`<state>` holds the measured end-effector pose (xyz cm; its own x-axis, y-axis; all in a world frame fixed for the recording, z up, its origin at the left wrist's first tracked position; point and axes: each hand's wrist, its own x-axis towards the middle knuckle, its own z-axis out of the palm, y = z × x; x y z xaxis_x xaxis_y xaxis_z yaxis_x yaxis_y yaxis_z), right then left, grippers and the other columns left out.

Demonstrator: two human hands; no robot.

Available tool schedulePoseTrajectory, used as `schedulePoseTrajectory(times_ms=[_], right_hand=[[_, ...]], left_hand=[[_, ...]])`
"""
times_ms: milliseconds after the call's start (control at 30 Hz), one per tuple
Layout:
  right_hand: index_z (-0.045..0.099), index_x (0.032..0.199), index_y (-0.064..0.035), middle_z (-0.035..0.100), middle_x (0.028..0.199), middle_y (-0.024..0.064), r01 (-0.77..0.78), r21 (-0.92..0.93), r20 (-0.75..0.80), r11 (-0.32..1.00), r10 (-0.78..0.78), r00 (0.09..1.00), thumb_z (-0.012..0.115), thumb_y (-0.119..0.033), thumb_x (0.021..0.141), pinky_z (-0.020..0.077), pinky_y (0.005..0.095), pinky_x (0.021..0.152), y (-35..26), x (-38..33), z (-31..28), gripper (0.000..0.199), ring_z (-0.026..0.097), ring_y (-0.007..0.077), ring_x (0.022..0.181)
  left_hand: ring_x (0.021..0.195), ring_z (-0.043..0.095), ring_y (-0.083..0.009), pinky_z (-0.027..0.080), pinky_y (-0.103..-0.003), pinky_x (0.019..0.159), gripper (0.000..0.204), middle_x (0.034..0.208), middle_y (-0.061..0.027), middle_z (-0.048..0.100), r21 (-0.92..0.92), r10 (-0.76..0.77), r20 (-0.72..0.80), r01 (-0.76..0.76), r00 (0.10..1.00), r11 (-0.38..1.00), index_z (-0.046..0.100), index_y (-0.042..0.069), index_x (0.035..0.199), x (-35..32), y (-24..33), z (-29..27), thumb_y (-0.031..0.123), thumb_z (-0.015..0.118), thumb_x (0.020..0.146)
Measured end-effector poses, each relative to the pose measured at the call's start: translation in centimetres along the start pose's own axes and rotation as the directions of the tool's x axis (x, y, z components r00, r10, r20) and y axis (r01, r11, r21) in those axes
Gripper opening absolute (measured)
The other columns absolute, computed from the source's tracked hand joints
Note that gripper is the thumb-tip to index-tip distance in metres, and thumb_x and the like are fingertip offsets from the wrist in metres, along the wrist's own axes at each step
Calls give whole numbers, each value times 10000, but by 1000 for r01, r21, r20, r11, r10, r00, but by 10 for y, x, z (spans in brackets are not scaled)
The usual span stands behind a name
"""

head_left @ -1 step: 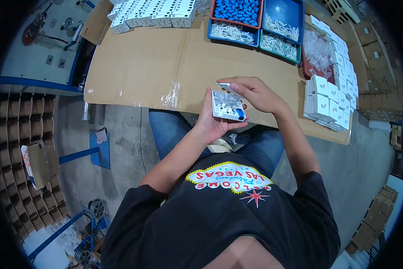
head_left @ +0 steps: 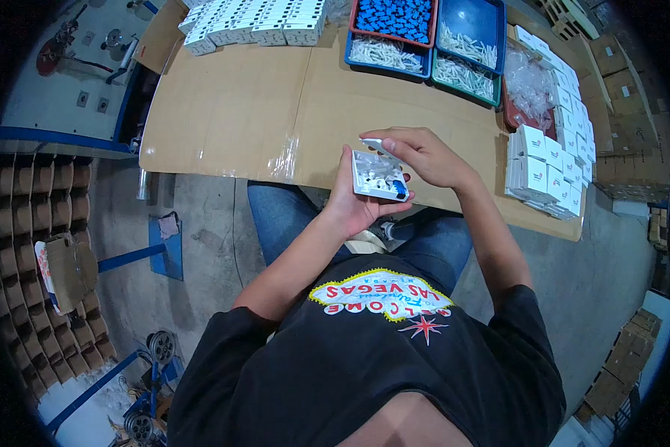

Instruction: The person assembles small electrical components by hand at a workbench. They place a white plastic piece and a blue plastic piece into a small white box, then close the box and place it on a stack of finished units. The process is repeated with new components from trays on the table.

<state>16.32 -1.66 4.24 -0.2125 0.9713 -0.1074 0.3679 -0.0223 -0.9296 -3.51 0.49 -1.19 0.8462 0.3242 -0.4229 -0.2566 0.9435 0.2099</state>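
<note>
Cradling a small white plastic housing (head_left: 378, 176) in the left hand (head_left: 356, 200), fingers curled under and around it, the person holds it just above the near edge of the cardboard-covered table (head_left: 231, 112). The right hand (head_left: 418, 155) arches over its far edge, fingertips pinching there. A blue insert (head_left: 399, 188) sits at its near-right corner. Steadying the housing flat in the palm should help parts seat squarely. Small white boxes (head_left: 547, 171) with red-and-blue labels stack at right; more white boxes (head_left: 257, 24) line the far left; blue trays (head_left: 424, 33) hold blue and white pieces.
</note>
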Motion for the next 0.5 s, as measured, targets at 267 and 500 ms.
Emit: schedulePoseTrajectory(times_ms=[267,500], right_hand=[[689,1317,-69,717,1070,98,37,-63,2,997,-37,999,549,-335,1059,533,335,807,-13,2,4,396,654,191,926],[707,1274,-52,748,1104,153,20,-19,20,1000,-20,1000,577,-336,1046,547,372,873,-7,6,7,386,700,236,980]], left_hand=[[1120,660,-492,571,-593,960,947,1268,-227,643,-13,-4,36,5,999,1000,453,109,1484,1,1,0,854,288,922],[1106,671,-464,571,-598,955,938,1267,-199,643,-41,-18,46,19,999,999,474,121,1457,6,1,-9,862,288,912]])
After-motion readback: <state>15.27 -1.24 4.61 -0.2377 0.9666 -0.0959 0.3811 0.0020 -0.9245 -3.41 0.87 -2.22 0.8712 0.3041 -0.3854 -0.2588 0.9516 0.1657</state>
